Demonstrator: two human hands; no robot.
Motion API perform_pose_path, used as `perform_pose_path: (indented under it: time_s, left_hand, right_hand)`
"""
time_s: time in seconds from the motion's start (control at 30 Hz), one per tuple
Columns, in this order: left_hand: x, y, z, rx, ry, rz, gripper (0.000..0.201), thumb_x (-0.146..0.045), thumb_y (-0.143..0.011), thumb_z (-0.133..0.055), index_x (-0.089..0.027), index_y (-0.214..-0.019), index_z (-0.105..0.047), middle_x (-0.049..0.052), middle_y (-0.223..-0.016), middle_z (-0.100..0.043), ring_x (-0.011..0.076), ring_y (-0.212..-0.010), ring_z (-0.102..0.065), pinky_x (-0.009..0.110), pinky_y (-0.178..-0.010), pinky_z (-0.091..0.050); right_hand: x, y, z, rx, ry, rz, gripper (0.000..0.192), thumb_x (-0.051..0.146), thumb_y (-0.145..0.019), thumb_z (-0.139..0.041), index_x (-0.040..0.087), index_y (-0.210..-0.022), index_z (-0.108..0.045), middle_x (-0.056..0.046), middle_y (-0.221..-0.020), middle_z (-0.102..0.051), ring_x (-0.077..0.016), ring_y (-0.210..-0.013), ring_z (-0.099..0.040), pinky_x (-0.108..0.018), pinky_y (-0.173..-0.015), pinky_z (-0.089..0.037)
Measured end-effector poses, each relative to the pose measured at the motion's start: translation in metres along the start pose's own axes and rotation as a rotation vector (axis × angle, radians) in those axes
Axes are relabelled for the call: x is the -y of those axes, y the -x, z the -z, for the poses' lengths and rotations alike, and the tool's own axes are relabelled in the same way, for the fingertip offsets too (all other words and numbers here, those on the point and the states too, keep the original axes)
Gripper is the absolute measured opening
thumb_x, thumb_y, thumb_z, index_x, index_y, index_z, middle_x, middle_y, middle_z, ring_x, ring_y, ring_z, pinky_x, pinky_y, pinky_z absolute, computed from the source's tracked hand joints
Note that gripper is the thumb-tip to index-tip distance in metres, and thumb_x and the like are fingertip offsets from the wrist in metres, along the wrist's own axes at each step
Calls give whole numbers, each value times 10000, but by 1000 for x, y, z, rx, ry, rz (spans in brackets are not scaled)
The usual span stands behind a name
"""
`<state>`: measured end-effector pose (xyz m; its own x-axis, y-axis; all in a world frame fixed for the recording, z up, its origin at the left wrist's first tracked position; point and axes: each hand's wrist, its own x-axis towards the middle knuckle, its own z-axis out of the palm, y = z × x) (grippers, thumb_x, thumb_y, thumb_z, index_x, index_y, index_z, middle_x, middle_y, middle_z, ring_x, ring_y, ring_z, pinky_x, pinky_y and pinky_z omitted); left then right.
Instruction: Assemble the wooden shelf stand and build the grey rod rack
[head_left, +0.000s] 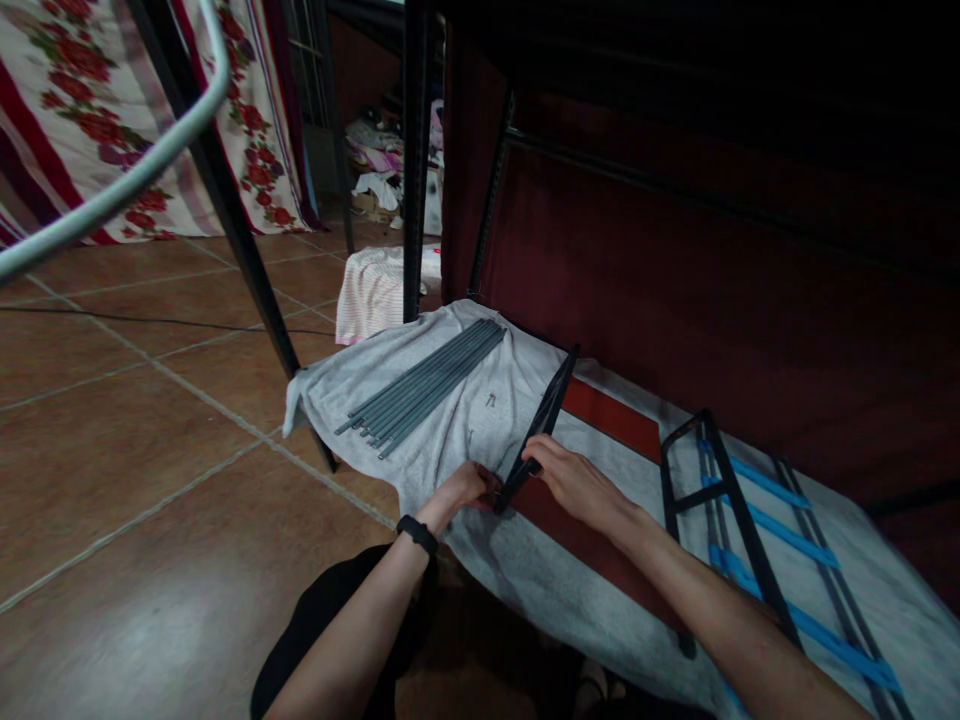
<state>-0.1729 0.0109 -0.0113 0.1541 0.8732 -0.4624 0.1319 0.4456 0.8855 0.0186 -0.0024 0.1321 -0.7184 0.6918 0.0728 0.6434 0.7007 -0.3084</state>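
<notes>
A black metal frame (553, 408) stands tilted at the end of two reddish-brown boards (611, 415) on a grey cloth (431, 345). My right hand (556, 462) is closed around the frame's near side, fingers curled over the bar. At the frame's lower near corner, my left hand (477, 486) has its fingers closed on the bar; whether they also pinch something small is hidden. A bundle of grey metal rods (431, 385) lies left of the frame. Between rods and frame are a few small screws (491, 400).
A second black frame (724, 490) stands at the boards' right end. Dark bars with blue strips (817, 545) lie beyond it. Black rack posts (417, 160) rise behind the cloth, and a pale curved tube (172, 130) crosses the upper left. Tiled floor (150, 480) spreads at left.
</notes>
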Motion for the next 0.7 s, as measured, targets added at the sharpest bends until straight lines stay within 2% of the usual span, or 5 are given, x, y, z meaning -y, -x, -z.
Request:
perform_pose_path:
  time_s: [0.1, 0.17, 0.37, 0.7]
  left_hand:
    - [5, 2, -1, 58, 108, 19, 14, -137, -675, -692, -152, -677, -694, 24, -570, -666, 172, -565, -638, 294, -614, -533]
    - [9, 2, -3, 69, 131, 24, 32, -155, -696, -686, -151, -665, -676, 25, -552, -650, 177, -554, -631, 309, -610, -535]
    - [19, -8, -15, -69, 98, -18, 121, -93, -672, -651, -187, -633, -585, -23, -470, -559, 168, -498, -583, 291, -548, -486]
    - [24, -8, -22, -79, 118, -85, 165, -41, -606, -578, -183, -687, -595, -43, -482, -524, 136, -471, -529, 245, -501, -417]
  right_hand:
    - [-1, 3, 3, -12, -19, 17, 408, 16, -887, -379, 239, -1177, -560, -48, -1239, -586, -153, -991, -651, -303, -881, -522]
    - [-2, 3, 3, -21, -24, 26, 412, 19, -879, -384, 243, -1175, -565, -46, -1232, -592, -155, -991, -653, -308, -883, -529]
    - [-2, 4, -1, -28, -23, 28, 478, -4, -845, -378, 253, -1205, -560, -44, -1249, -591, -156, -1003, -655, -311, -891, -541]
    - [1, 9, -2, -20, -42, 27, 425, 44, -905, -392, 264, -1227, -560, -48, -1279, -583, -157, -1041, -656, -320, -909, -553]
